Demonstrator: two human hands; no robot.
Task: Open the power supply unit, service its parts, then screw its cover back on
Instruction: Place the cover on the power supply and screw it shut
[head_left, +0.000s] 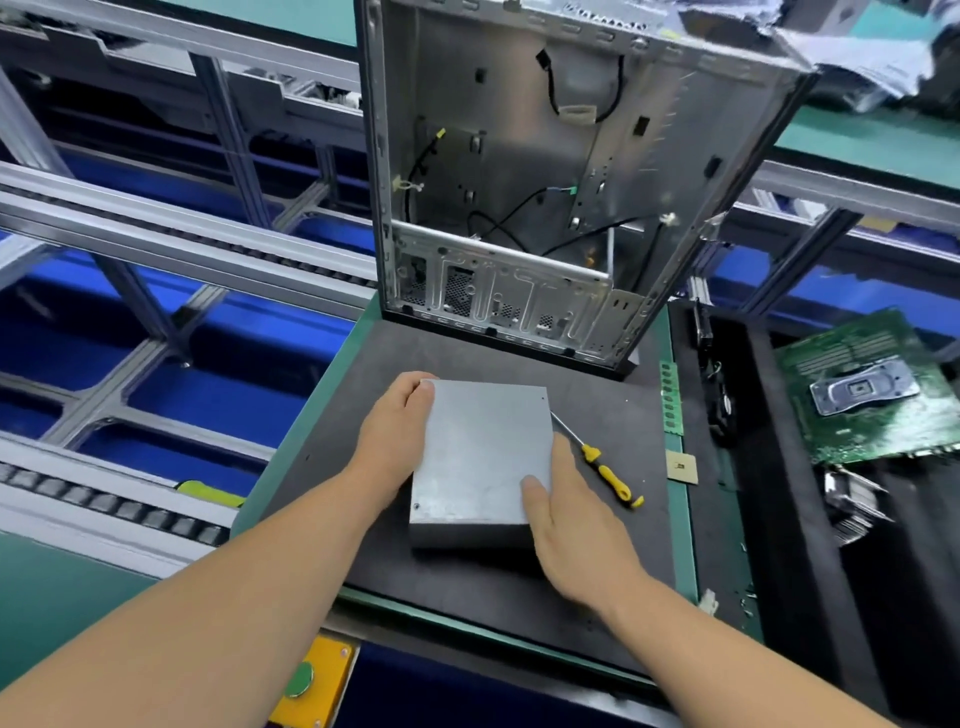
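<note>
- Electronics assembly/repair line, factory floor
- Aluminium-frame roller conveyor (130, 249) runs past the desk (597, 415) with its black mat
- Stripped PC case (545, 171) stands on it
- Bare motherboard (872, 400) in a black tray (769, 467)

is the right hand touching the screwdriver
Apart. The head view shows the right hand gripping the power supply unit, dark mat visible between it and the screwdriver.

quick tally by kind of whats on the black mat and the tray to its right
power supply unit: 1
screwdriver: 1
computer case: 1
motherboard: 1
heatsink: 1
total: 5
</note>
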